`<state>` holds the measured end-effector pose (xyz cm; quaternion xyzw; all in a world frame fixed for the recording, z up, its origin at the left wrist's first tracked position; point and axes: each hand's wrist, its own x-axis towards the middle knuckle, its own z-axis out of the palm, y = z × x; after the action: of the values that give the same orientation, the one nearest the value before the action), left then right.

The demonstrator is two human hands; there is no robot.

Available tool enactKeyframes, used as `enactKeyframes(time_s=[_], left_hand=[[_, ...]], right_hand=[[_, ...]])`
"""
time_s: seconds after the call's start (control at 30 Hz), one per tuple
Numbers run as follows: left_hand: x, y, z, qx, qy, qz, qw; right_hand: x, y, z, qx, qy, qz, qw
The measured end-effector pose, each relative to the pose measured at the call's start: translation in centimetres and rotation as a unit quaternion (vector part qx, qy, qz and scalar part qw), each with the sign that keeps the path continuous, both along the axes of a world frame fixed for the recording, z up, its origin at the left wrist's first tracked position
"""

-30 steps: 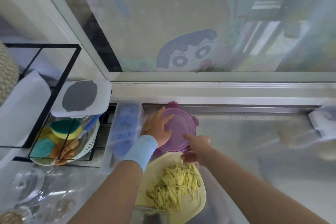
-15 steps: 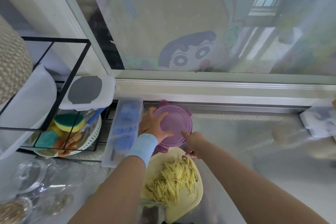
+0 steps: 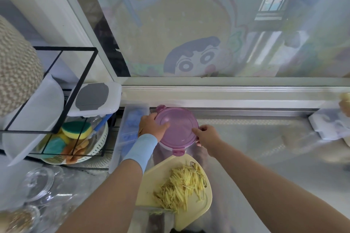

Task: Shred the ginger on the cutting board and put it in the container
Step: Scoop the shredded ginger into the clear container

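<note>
1. Bright, soft daylight through the frosted window (image 3: 208, 24); colours pale and hazy.
2. Diffuse glare across the metal surface (image 3: 265, 147); only faint, soft-edged shadows.
3. Strong wide-angle bending of straight lines toward the edges; far right and lower-left corner blurred.

Hands: two, left hand (image 3: 151, 128) and right hand (image 3: 206, 135). Container (image 3: 176, 128): one, with two lid clips (image 3: 179, 151) in view. Cutting board (image 3: 200, 206): one. Ginger (image 3: 181, 185): one shredded heap. Wire rack (image 3: 75, 89): one. White lidded box (image 3: 94, 98): one. Sponges (image 3: 76, 129) in basket (image 3: 89, 159): two clear, the rest too jumbled to count.
</note>
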<state>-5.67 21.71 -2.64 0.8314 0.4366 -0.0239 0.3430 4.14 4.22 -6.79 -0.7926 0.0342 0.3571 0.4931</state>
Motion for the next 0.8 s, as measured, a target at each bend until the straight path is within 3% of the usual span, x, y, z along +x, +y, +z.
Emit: enactKeyframes(time_s=[0.13,0.3,0.47,0.63,0.7,0.8], left_hand=[[0.5,0.4,0.2,-0.032,-0.033,-0.006,0.999],[1.0,0.2,-1.2,-0.052,0.092,-0.048,0.993],[0.3,0.6,-2.3,-0.082,0.046,-0.025,0.995],[0.5,0.3,-1.3,-0.129,0.007,-0.028,0.991],[0.3,-0.4,-0.7,-0.104,0.031,-0.036,0.993],[0.0,-1.0,0.2,0.057,0.040,-0.067,0.995]], right_hand=[[0.5,-0.7,0.0,-0.006,-0.028,-0.042,0.999],[1.1,-0.5,-0.7,-0.037,-0.070,-0.015,0.997],[1.2,-0.4,-0.5,-0.054,-0.117,0.028,0.991],[0.8,0.4,0.1,-0.039,-0.097,0.057,0.993],[0.7,0.8,0.4,-0.060,-0.104,0.067,0.991],[0.9,0.9,0.5,-0.120,-0.122,0.068,0.983]])
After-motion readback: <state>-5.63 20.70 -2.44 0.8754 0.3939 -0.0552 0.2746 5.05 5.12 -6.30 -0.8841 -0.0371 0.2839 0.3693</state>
